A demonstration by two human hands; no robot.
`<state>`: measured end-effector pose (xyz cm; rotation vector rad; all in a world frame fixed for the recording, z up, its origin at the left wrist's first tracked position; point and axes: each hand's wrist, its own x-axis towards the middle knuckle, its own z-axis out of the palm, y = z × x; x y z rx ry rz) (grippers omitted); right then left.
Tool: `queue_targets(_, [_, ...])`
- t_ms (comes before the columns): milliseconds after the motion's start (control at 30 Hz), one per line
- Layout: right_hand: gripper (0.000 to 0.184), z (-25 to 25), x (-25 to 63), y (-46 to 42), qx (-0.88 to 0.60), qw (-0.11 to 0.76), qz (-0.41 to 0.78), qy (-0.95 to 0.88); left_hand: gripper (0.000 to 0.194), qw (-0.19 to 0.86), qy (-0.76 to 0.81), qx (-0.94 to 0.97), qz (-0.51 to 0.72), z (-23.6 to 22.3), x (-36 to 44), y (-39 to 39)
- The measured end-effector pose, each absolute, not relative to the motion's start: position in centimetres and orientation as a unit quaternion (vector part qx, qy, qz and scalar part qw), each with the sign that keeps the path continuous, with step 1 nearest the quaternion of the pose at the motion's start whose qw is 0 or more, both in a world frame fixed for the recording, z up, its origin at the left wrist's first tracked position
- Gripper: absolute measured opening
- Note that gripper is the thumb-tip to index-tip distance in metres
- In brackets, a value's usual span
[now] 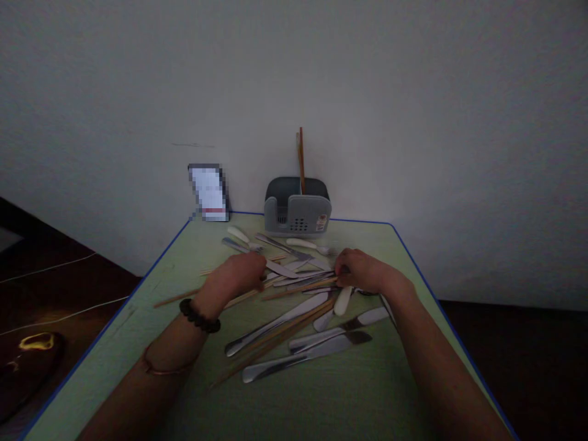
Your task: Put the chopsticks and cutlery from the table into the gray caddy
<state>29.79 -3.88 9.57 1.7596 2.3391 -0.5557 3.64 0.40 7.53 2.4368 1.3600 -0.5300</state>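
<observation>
A pile of cutlery point(298, 318) lies spread on the green table point(331, 404): metal knives, white-handled spoons and wooden chopsticks point(280, 334). My left hand point(239, 275) rests palm down on the left side of the pile, its fingers curled over a knife and some chopsticks. My right hand point(361, 269) is on the right side of the pile, with its fingers pinched on the ends of chopsticks and cutlery there. A grey cutlery holder point(298, 211) stands at the table's far edge with two chopsticks point(301, 159) upright in it.
A small stand-up card point(209, 193) leans against the white wall at the back left of the table. The table has a blue rim point(151, 266). A dark floor with white cables lies to the left.
</observation>
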Motion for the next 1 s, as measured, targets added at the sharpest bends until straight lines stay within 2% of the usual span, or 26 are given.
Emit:
queue_targets(100, [0.024, 9.3, 29.2, -3.9, 0.589, 0.081, -0.189, 0.782, 0.013, 0.148, 0.471, 0.848, -0.193, 7.5, 4.1, 0.3])
queue_targets(233, [0.05, 8.2, 27.3, -4.1, 0.574, 0.05, -0.19, 0.795, 0.015, 0.145, 0.455, 0.856, -0.199, 7.9, 4.4, 0.0])
queue_targets(300, [0.054, 7.6, 26.7, -4.1, 0.57, 0.038, -0.195, 0.797, 0.017, 0.144, 0.448, 0.859, -0.202, 8.0, 4.6, -0.2])
queue_targets(600, [0.014, 8.0, 27.7, -3.4, 0.538, 0.021, -0.193, 0.82, 0.025, 0.157, 0.446, 0.856, -0.207, 7.7, 5.0, -0.6])
queue_targets(767, [0.01, 9.3, 28.7, -3.5, 0.554, -0.006, -0.199, 0.808, 0.027, 0.156, 0.448, 0.854, -0.211, 8.0, 5.3, -0.8])
queue_targets(1000, [0.011, 9.3, 29.8, -3.6, 0.56, -0.02, -0.23, 0.796, 0.017, 0.174, 0.44, 0.857, -0.206, 9.2, 4.3, -0.5])
